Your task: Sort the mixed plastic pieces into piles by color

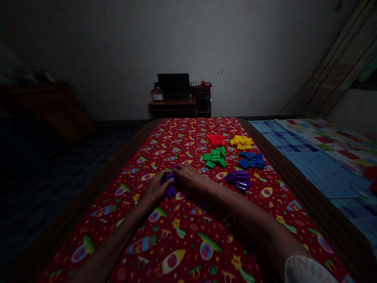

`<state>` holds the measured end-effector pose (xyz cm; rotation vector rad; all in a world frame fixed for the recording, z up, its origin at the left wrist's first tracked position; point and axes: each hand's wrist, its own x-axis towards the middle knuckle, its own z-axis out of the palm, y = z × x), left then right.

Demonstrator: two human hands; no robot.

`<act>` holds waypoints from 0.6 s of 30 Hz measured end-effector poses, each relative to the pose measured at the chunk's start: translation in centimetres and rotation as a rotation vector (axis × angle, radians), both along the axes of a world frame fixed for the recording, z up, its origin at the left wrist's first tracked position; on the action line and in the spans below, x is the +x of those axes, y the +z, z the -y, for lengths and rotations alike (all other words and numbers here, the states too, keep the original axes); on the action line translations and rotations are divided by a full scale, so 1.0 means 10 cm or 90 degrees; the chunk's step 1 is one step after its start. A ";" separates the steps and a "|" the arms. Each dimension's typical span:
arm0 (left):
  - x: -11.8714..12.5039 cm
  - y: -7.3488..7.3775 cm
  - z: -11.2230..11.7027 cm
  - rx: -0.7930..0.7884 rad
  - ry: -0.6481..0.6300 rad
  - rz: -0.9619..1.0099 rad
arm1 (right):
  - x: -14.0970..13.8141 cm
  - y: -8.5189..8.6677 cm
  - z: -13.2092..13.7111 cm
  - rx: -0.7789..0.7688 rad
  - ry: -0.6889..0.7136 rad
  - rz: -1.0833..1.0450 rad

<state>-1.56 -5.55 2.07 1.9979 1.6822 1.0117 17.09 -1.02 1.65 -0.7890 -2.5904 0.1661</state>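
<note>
Five piles [218, 160] already lay sorted on the desk [191, 243]: red [217, 140], yellow [242, 142], green [215, 158], blue [252, 161], purple [242, 184]. Outside them, more purple pieces [170, 192] lay between the left hand [155, 188] and right hand [190, 177]; whether either grip was clamped, I couldn't tell.

The sleeve [308, 270] on the right arm [250, 210] is pale, with small reddish dots, and its edge is curved. The visible left arm [125, 230], left hand [154, 188] and right hand [190, 177] are bare.

Purple pieces [171, 192] are enclosed between the left hand [155, 188] and right hand [190, 177]; green [218, 159], red [216, 140], yellow [242, 142] and blue piles [251, 160] are spread beyond the right hand.
</note>
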 end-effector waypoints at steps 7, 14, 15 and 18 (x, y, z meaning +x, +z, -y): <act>-0.03 -0.02 0.02 0.022 0.057 0.093 | 0.68 0.14 0.09 0.002 -0.020 -0.096; 0.10 0.07 0.08 0.018 0.025 0.092 | 2.00 0.42 0.45 0.001 -0.269 -0.257; 0.16 0.08 0.10 0.012 0.004 0.103 | 2.11 0.39 0.51 -0.001 -0.316 -0.262; 0.45 0.13 0.12 -0.006 -0.081 0.115 | 2.29 0.24 0.64 -0.015 -0.390 -0.266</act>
